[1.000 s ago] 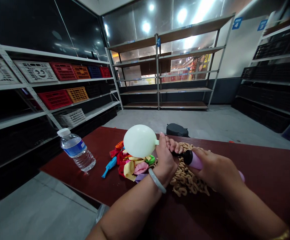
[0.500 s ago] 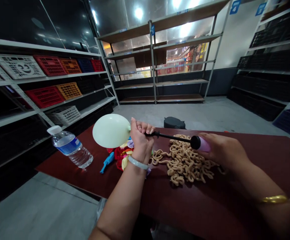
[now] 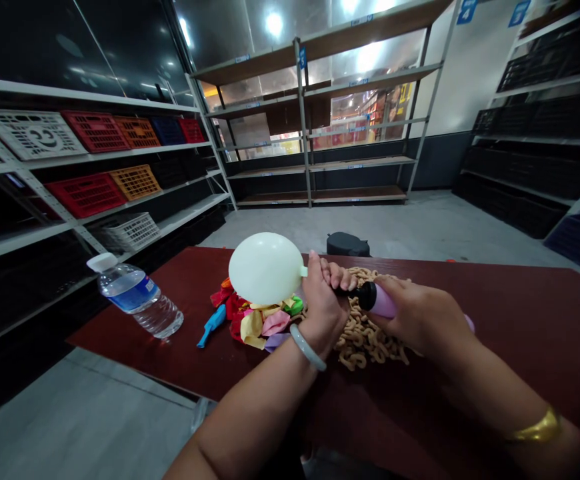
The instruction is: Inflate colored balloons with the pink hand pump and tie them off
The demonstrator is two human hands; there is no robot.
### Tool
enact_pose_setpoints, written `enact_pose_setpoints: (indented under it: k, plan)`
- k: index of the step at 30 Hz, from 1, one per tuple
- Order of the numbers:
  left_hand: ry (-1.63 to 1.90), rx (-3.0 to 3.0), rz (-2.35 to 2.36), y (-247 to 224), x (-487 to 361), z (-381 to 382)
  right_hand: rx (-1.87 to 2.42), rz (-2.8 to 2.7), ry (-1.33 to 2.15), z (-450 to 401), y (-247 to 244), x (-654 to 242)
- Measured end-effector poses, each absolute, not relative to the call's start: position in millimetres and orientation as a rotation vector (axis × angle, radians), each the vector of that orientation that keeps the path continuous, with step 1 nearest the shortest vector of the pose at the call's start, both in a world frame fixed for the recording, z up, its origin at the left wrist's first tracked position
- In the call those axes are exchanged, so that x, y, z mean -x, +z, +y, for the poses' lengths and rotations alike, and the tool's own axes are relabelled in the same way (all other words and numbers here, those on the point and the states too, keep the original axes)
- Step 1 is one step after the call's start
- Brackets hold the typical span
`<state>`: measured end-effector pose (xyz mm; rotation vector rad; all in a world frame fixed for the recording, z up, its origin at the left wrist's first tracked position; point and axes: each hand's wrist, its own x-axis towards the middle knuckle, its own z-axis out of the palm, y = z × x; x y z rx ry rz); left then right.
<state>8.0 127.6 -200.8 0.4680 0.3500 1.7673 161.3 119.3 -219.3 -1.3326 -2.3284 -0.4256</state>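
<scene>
A pale green, partly inflated balloon [image 3: 266, 268] points leftward from my left hand [image 3: 324, 297]. That hand is closed around the balloon's neck and the black nozzle end of a hand balloon pump [image 3: 384, 302]. My right hand [image 3: 423, 315] wraps the pump's purple barrel, close beside the left one, and little of the black rod shows between them. Below the inflated balloon lies a pile of limp balloons [image 3: 253, 327] in red, yellow, pink, green and purple, with a blue balloon [image 3: 212, 325] at its left edge. A heap of tan, knotted cord-like pieces [image 3: 365, 340] lies under my hands, partly hidden.
A water bottle [image 3: 140, 297] with a white cap stands on the left of the dark red table [image 3: 530, 320]. Shelves with coloured crates [image 3: 87, 195] run along the left. A metal rack [image 3: 310, 167] stands at the back, and a dark object [image 3: 347, 244] sits beyond the table.
My left hand and the balloon have moved right, toward my right hand. The pump's rod has slid into the barrel. More of the limp balloons shows now.
</scene>
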Motion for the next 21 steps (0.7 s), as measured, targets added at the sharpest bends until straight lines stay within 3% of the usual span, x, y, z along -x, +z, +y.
enact_pose_setpoints:
  k: [8, 15, 21]
  plan:
    - [1.802, -0.521, 0.357, -186, 19, 134, 1.255, -2.36, -0.296, 128, -221, -171]
    - [1.973, -0.451, 0.307, -172, 63, 145, 1.299, -2.341, -0.401, 145, -209, -211]
    - [1.937, -0.395, 0.311, -187, 45, 150, 1.422, -2.371, -0.508, 140, -214, -201]
